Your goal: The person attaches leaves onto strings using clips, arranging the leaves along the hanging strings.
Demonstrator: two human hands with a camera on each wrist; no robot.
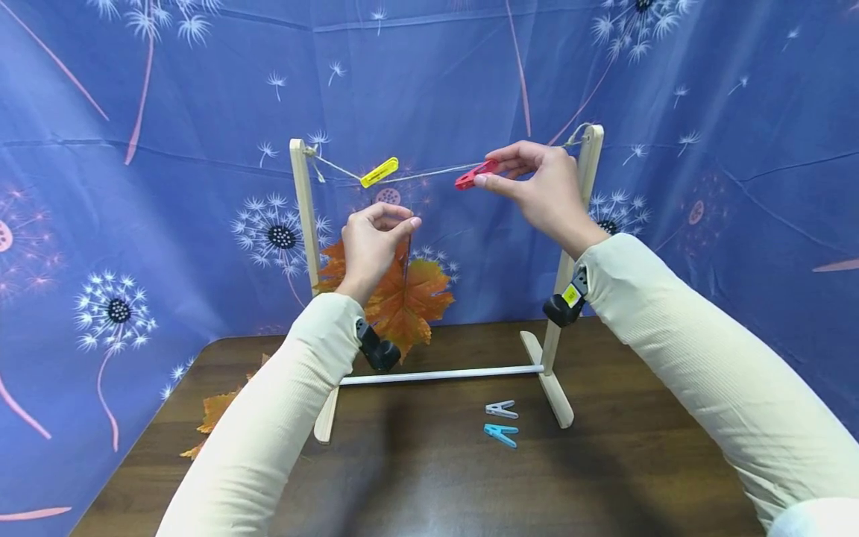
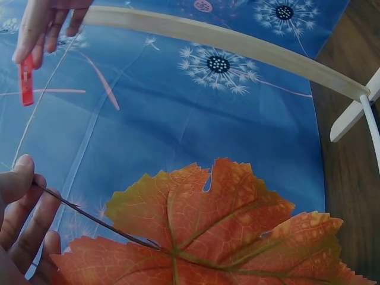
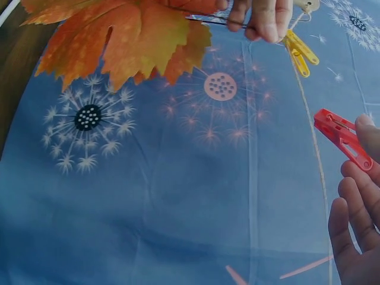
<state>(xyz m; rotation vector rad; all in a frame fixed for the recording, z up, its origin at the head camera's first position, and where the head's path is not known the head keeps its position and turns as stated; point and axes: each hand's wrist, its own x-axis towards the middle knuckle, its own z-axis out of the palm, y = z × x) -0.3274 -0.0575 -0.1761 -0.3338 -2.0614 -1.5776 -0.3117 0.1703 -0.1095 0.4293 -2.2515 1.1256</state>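
My left hand (image 1: 372,246) pinches the dark stem (image 2: 98,221) of an orange artificial maple leaf (image 1: 411,300), which hangs below the fingers. More orange leaf shows behind this hand; whether it is a separate leaf I cannot tell. Higher up on the right, my right hand (image 1: 549,192) holds a red clothespin (image 3: 341,138) between thumb and fingers. In the right wrist view the pin lies close beside the string (image 3: 309,110); contact is unclear. A yellow clothespin (image 1: 379,172) sits on the string above the left hand.
A wooden frame (image 1: 305,216) with a white lower bar (image 1: 443,375) carries the string. On the brown table (image 1: 429,462) lie a grey clothespin (image 1: 502,409) and a blue clothespin (image 1: 501,434). More orange leaves (image 1: 216,410) lie at left, partly behind the sleeve. Patterned blue cloth (image 1: 429,67) hangs behind.
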